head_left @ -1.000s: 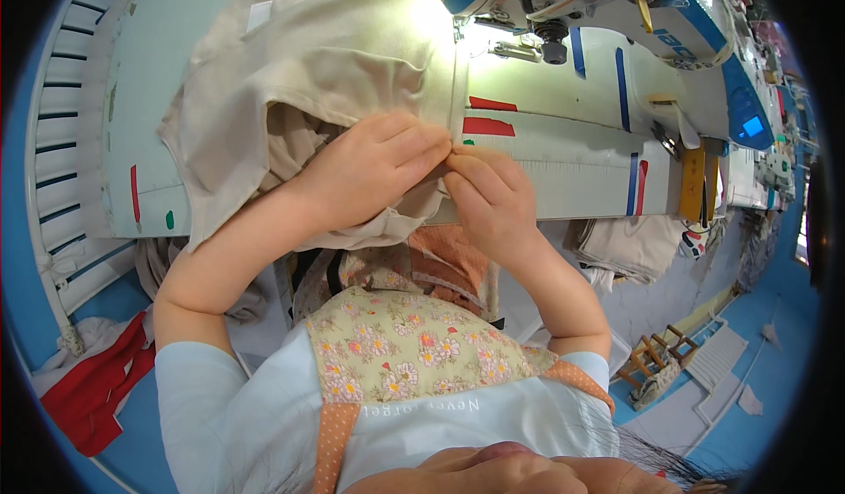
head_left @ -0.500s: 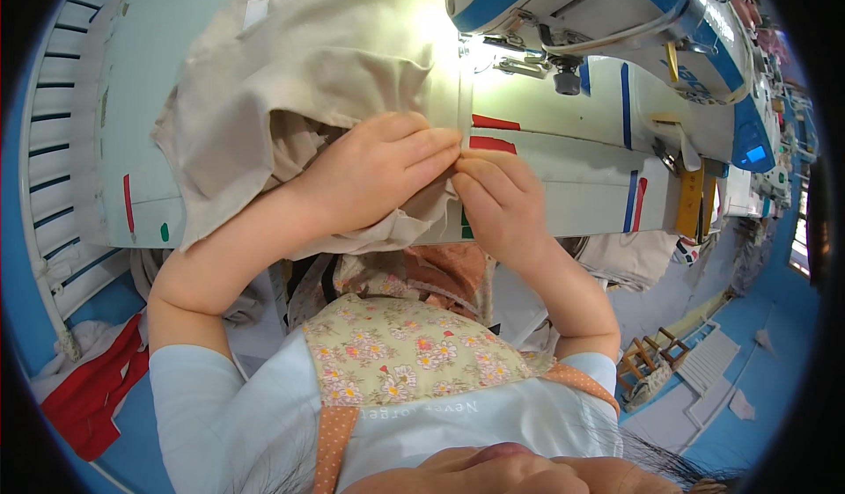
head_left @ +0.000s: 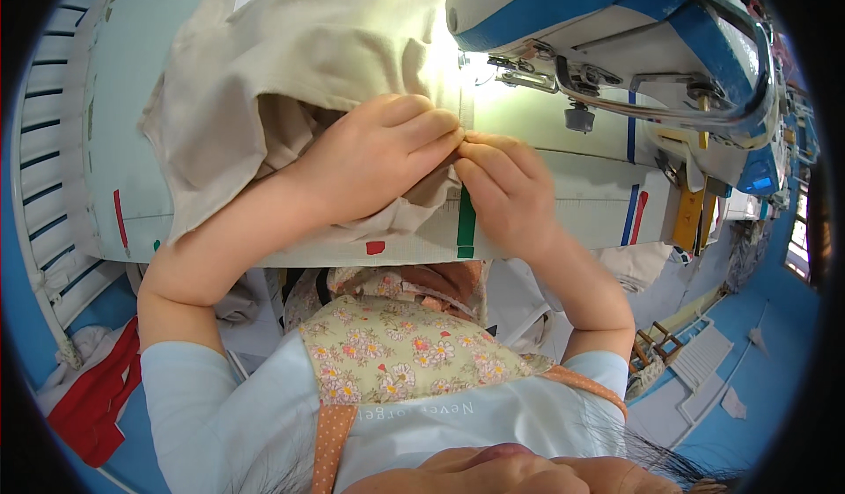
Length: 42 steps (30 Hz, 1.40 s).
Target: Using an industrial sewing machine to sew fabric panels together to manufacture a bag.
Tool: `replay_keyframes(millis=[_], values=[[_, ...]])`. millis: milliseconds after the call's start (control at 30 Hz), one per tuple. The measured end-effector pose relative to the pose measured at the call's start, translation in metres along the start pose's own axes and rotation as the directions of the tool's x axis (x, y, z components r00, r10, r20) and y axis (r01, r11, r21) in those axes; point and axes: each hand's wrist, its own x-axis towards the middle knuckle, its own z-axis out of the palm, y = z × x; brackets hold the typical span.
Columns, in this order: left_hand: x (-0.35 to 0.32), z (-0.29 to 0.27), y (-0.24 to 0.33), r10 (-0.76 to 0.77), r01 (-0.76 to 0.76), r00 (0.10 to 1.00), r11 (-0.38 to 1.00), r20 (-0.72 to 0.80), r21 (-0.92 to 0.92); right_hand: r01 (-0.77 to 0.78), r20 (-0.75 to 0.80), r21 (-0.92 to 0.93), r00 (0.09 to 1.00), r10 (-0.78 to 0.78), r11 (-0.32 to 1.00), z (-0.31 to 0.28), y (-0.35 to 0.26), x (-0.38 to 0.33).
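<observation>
A beige fabric garment piece [head_left: 308, 41] lies in folds across the left of the sewing table, its right edge running up to the lit needle area of a blue and white sewing machine [head_left: 563, 10]. My left hand [head_left: 387, 155] pinches the fabric's edge, its forearm resting over the cloth. Right beside it, my right hand [head_left: 506, 182] has its fingers pressed together on the same edge, the two sets of fingertips meeting. Exactly how the edge is folded there is hidden by the fingers.
The pale sewing table [head_left: 572, 190] carries green, red and blue tape marks. White slatted railing [head_left: 40, 168] borders the left. A yellow block [head_left: 693, 221] stands at the table's right. Red and white cloth [head_left: 97, 397] lies low on the left, and a wooden stool [head_left: 656, 349] sits at lower right.
Both hands keep their pinch on the fabric edge and sit close together as before. The whole view has shifted slightly, showing more of the table's front edge and its green tape.
</observation>
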Motion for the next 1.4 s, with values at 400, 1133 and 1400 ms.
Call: replay_keyframes(millis=[400,1133,1400], values=[[-0.008,0.000,0.003,0.018,-0.018,0.999,1.000,-0.040,0.016,-0.027,-0.006,0.053,1.000,0.027,0.998,0.001,0.003,-0.001],[-0.005,0.000,0.003,0.007,-0.006,0.999,1.000,-0.036,0.024,0.047,-0.005,0.019,0.999,-0.047,0.999,0.004,-0.003,-0.006],[0.003,0.002,-0.014,0.004,-0.005,0.999,1.000,-0.042,-0.027,0.006,0.073,-0.015,0.997,-0.005,1.000,-0.002,0.008,0.008]])
